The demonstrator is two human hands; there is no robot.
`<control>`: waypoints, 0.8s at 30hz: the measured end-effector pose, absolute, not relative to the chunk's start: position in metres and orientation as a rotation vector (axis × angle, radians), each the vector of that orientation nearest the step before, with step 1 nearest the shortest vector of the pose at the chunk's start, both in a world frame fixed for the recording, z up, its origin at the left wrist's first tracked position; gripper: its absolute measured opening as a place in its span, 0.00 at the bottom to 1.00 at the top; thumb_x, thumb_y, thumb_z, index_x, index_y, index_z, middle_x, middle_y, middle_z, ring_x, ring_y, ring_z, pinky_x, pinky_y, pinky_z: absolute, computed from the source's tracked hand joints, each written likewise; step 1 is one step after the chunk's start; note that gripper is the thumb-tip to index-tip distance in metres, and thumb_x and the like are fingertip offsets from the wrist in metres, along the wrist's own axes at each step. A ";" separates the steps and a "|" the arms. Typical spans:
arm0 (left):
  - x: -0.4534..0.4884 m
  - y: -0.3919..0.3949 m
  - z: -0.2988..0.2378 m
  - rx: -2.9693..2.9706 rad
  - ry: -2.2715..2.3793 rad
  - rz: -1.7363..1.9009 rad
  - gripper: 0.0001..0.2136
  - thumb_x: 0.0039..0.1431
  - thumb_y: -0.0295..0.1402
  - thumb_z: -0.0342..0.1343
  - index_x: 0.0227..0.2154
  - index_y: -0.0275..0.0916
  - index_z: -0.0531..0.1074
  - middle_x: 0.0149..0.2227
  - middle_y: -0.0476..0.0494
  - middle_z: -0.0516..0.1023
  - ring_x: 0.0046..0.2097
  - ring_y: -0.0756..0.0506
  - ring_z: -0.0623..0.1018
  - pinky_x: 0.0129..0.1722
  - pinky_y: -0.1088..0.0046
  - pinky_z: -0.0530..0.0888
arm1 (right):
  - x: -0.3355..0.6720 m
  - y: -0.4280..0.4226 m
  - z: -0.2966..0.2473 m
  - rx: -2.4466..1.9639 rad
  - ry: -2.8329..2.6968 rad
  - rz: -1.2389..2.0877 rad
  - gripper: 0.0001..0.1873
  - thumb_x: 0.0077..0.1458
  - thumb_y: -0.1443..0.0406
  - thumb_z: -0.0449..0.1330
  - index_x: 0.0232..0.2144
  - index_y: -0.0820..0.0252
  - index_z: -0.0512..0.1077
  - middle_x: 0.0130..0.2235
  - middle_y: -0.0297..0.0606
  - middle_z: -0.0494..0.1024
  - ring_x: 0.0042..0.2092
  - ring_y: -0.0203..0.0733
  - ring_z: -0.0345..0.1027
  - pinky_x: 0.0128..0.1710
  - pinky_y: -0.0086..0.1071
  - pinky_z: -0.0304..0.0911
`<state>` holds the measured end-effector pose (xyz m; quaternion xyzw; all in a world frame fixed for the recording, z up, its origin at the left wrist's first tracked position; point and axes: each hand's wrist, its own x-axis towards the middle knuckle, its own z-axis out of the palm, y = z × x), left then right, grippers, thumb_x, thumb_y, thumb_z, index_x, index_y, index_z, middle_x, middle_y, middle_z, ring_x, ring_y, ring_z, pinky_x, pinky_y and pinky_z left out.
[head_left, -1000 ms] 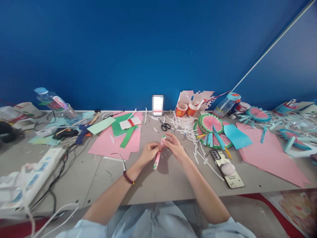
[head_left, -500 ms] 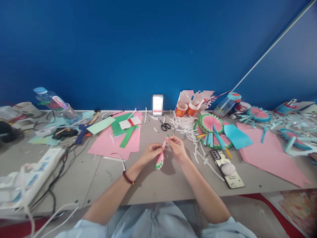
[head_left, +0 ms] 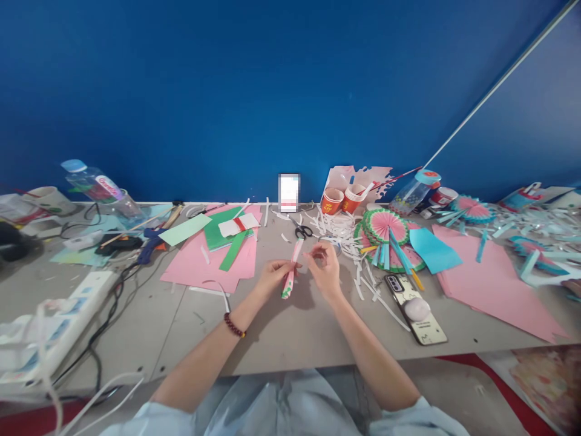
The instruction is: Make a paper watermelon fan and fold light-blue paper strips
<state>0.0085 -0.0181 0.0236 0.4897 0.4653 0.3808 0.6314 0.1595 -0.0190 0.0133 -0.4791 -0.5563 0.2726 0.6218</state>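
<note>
My left hand (head_left: 273, 276) is closed on a narrow folded paper strip (head_left: 288, 284), pink and white with green at its lower end. The strip stands tilted above the table, its pale upper end rising past my thumb. Just to its right, my right hand (head_left: 327, 271) is apart from the strip, thumb and fingertips pinched together. Whatever may be between those fingertips is too small to make out. Black-handled scissors (head_left: 303, 231) lie on the table beyond both hands.
Pink sheets (head_left: 186, 266) and green paper (head_left: 233, 248) lie to the left. On the right are white paper shreds (head_left: 338, 233), pleated paper fans (head_left: 388, 229), red cups (head_left: 333, 201) and a phone (head_left: 429, 324). A power strip (head_left: 82, 315) and cables occupy the far left.
My right hand has come off the upper end of the folded paper strip and moved slightly right. My left hand keeps hold of the strip, which has shifted a little left and up.
</note>
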 end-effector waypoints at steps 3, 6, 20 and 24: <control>0.007 -0.016 0.019 1.161 1.084 0.927 0.15 0.49 0.43 0.58 0.22 0.34 0.76 0.22 0.44 0.74 0.27 0.48 0.71 0.27 0.75 0.66 | 0.162 -0.023 0.017 -1.084 -1.618 0.361 0.03 0.53 0.67 0.58 0.32 0.56 0.71 0.33 0.36 0.74 0.36 0.39 0.66 0.38 0.35 0.63; 0.006 -0.014 0.016 1.237 1.092 0.970 0.16 0.49 0.44 0.57 0.19 0.35 0.74 0.18 0.48 0.70 0.25 0.50 0.69 0.25 0.75 0.65 | 0.163 -0.022 0.018 -0.986 -1.795 0.225 0.05 0.55 0.68 0.56 0.33 0.56 0.73 0.34 0.37 0.76 0.37 0.40 0.67 0.41 0.37 0.63; 0.008 -0.020 0.014 1.921 1.185 1.024 0.15 0.61 0.36 0.45 0.20 0.37 0.67 0.23 0.49 0.69 0.29 0.50 0.68 0.30 0.75 0.64 | 0.164 -0.019 0.009 -1.004 -1.975 0.104 0.09 0.59 0.68 0.53 0.38 0.56 0.73 0.37 0.38 0.77 0.40 0.42 0.67 0.43 0.38 0.66; 0.009 -0.019 0.013 2.040 1.237 1.013 0.15 0.60 0.33 0.45 0.18 0.38 0.65 0.22 0.49 0.69 0.28 0.49 0.68 0.30 0.75 0.63 | 0.162 -0.019 0.010 -1.008 -1.990 0.075 0.09 0.59 0.68 0.52 0.36 0.57 0.73 0.36 0.39 0.77 0.39 0.42 0.67 0.42 0.38 0.66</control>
